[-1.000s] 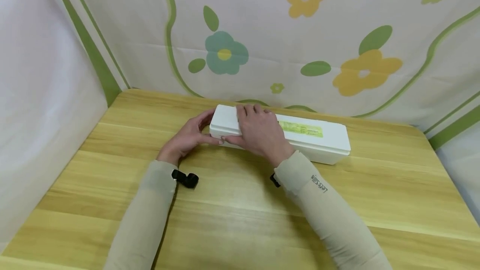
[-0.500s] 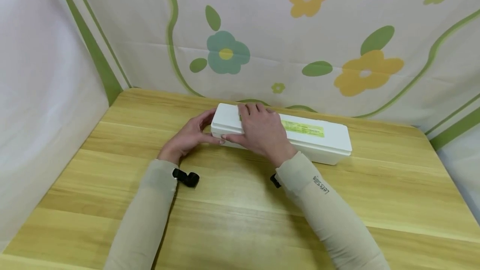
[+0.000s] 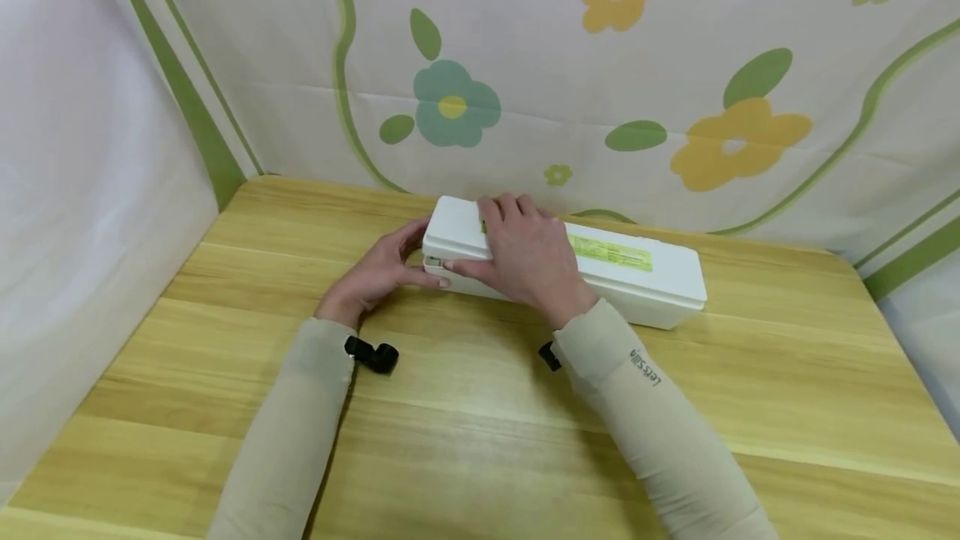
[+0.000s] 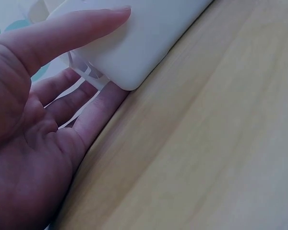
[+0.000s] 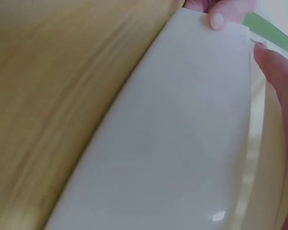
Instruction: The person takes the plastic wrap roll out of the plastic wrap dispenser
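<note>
A long white box (image 3: 641, 309) lies near the table's back edge, its white lid (image 3: 671, 267) bearing a yellow-green label (image 3: 611, 252). At the left end the lid is raised a little, leaving a narrow gap; its right end sits down on the box. My left hand (image 3: 375, 272) holds the box's left end, with the thumb (image 4: 103, 26) on the front wall and the fingers around the far side. Across the lid's left part, my right hand (image 3: 528, 261) grips it, fingers over the far edge and thumb (image 5: 273, 67) under the near edge. The contents are hidden.
The wooden table (image 3: 465, 440) spreads out in front of the box. A white curtain (image 3: 525, 40) with printed flowers hangs right behind the table's back edge, and more white cloth (image 3: 97, 190) hangs at the left side.
My right hand has raised the left end of the lid slightly, and a gap has appeared there. My left hand has stayed at the box's left end.
</note>
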Motion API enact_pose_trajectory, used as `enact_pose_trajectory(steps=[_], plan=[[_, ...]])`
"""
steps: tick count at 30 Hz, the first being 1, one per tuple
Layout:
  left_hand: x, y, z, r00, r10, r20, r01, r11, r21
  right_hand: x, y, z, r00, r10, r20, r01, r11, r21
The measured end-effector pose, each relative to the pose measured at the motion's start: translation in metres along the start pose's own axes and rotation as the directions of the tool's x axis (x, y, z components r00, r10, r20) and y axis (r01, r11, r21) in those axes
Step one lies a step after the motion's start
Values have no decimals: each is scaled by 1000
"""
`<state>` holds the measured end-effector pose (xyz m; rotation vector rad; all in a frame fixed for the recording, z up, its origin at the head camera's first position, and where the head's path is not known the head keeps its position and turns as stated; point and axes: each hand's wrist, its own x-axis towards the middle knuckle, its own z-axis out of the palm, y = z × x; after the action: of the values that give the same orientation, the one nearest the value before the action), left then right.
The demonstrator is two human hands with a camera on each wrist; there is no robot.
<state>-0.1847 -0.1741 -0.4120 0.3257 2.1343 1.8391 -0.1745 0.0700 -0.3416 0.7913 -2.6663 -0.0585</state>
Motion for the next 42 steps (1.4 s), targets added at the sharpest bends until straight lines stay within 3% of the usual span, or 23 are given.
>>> enact_pose_trajectory(steps=[11, 18, 29, 42], plan=[[-3, 3, 0, 1000, 0, 6, 0, 1000, -2, -7, 1, -6, 999, -4, 38, 2, 999, 41], [-9, 4, -2, 999, -23, -31, 23, 1000, 5, -25, 12, -9, 995, 4, 97, -8, 999, 42], [-4, 5, 2, 1000, -21, -23, 20, 1000, -15, -70, 65, -14, 971, 152, 182, -169, 982, 82], [-5, 6, 4, 1000, -23, -13, 23, 1000, -4, -108, 115, -21, 980, 134, 145, -149, 984, 97]])
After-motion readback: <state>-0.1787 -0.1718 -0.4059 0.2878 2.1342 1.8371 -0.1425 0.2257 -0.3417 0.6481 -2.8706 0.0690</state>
